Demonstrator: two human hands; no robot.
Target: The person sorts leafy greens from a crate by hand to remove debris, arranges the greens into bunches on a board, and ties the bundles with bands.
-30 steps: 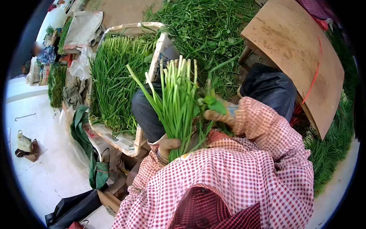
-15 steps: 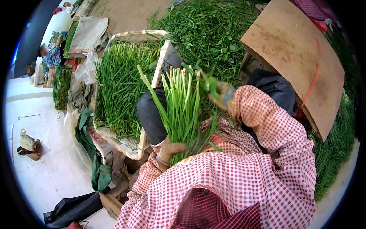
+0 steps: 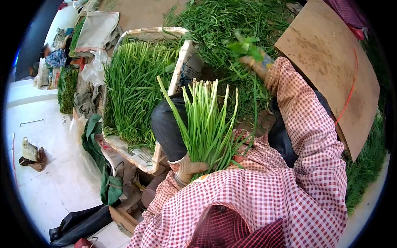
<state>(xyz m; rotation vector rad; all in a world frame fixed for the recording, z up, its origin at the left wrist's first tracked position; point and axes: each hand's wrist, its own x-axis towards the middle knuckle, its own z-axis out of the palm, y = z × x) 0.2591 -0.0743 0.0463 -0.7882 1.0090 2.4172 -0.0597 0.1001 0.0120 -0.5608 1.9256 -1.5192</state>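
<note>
My left hand (image 3: 191, 169), in a tan glove, is wrapped round the lower part of a bunch of green stalks (image 3: 206, 124). The pale cut ends of the bunch point up, in front of my knee. Farther forward, my right hand (image 3: 257, 65), also gloved, is stretched out over the heap of loose greens (image 3: 215, 25). A leafy green sprig (image 3: 246, 47) is in its fingers, slightly blurred.
A white crate (image 3: 154, 159) of upright green stalks (image 3: 132, 87) stands left of my knee. At the right is a tilted wooden board (image 3: 331, 62) with a red cord. A person (image 3: 56, 57) is far back at the left.
My right hand has moved forward and away from the bunch, carrying the leafy sprig over the heap. My left hand still holds the bunch, slightly farther right than before.
</note>
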